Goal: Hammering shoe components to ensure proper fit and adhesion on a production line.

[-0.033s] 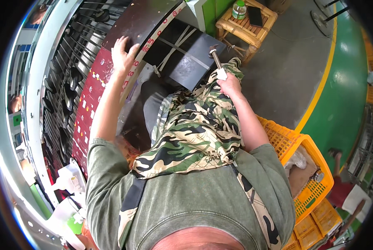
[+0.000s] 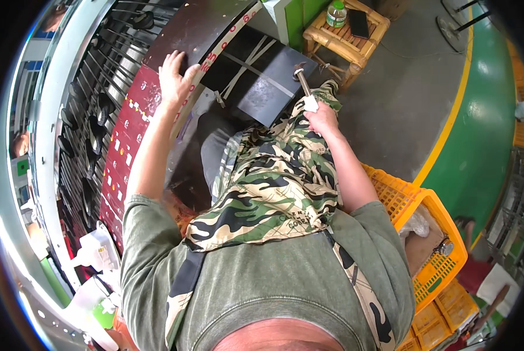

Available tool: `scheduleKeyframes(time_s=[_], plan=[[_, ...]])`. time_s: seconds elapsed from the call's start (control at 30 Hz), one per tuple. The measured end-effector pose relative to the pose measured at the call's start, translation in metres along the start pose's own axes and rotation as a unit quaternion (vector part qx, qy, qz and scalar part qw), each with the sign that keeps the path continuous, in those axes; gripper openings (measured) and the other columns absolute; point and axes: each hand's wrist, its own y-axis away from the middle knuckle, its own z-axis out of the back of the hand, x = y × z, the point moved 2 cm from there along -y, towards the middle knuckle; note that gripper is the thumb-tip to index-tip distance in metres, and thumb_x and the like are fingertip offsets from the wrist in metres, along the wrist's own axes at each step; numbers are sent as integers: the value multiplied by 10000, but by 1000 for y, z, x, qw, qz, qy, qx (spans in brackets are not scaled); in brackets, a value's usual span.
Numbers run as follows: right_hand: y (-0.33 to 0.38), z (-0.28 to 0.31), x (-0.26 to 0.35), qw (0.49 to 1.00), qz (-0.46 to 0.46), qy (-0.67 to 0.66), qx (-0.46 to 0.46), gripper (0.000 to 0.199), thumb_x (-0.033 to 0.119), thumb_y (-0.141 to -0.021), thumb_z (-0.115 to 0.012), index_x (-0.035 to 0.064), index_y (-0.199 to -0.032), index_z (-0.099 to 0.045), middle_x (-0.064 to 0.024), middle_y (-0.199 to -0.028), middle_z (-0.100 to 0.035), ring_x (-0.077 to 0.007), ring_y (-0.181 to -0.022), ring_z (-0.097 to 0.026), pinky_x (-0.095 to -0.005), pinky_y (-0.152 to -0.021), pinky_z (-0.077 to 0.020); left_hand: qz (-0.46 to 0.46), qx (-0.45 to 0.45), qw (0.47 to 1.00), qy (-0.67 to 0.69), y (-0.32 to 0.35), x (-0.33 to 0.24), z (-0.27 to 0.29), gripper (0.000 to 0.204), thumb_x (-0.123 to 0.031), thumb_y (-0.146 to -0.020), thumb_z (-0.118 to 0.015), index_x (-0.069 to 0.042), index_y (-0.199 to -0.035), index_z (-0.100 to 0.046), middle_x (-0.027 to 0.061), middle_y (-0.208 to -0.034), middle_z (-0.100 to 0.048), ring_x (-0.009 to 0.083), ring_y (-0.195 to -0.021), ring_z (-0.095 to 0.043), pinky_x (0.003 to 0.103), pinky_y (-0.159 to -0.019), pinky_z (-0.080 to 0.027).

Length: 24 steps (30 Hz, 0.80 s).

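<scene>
The left hand (image 2: 176,82) is at the far left, over the right edge of a long, dark red workbench (image 2: 136,96) trimmed with a white strip printed in red (image 2: 208,60); its fingers reach away from the body and the thumb stands apart from them, though from above I cannot tell whether the palm presses on the surface. The right hand (image 2: 323,119) is curled around the white grip of a hammer-like tool with a bare metal shaft (image 2: 304,85). The tool points to the far side, its head at the right part of a dark, flat-topped block crossed by pale straps (image 2: 267,88). A green, black and tan camouflage apron (image 2: 273,181) covers the lap, just beneath the right hand. Beyond the block, at the far right, a bamboo stool (image 2: 364,44) bears a clear bottle with a green cap (image 2: 336,14) and a black phone (image 2: 358,23). Near the right elbow is an orange plastic crate (image 2: 451,266), with a crumpled clear plastic bag (image 2: 415,224) inside. Left of the bench stands a rack of thin metal rods (image 2: 124,44).
</scene>
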Motion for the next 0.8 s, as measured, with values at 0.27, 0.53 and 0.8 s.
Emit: scheduleKeyframes(time_s=[0.27,0.53,0.8], plan=[[-20,-16,1,991,73,107,-17,321,280,-802,-735,33,-983,-641,-145,-726,-697,-279,-604,-696,-445,-621,-535,29,70,990,-121,5,-41,17,836,-511,-815,-742,-76,-1468,-456,156,-1582,-358,358,-1488,-268,590,-1196,-189],[-2,-13,7,999,28,23,-15,241,170,-862,-723,38,-1044,-638,-89,-806,-698,-194,-508,-650,-346,-473,-535,154,31,967,199,-22,-7,43,727,-503,-841,-742,-20,-1358,-574,216,-1401,-562,356,-1350,-496,439,-1137,-383],[-2,-22,17,999,35,-5,-26,160,124,-863,-689,33,-968,-608,-43,-650,-616,-135,-448,-579,-306,-386,-436,420,-164,589,670,-140,165,17,775,-270,-920,-729,141,-1437,-324,368,-1416,-432,472,-1262,-527,504,-1033,-512]])
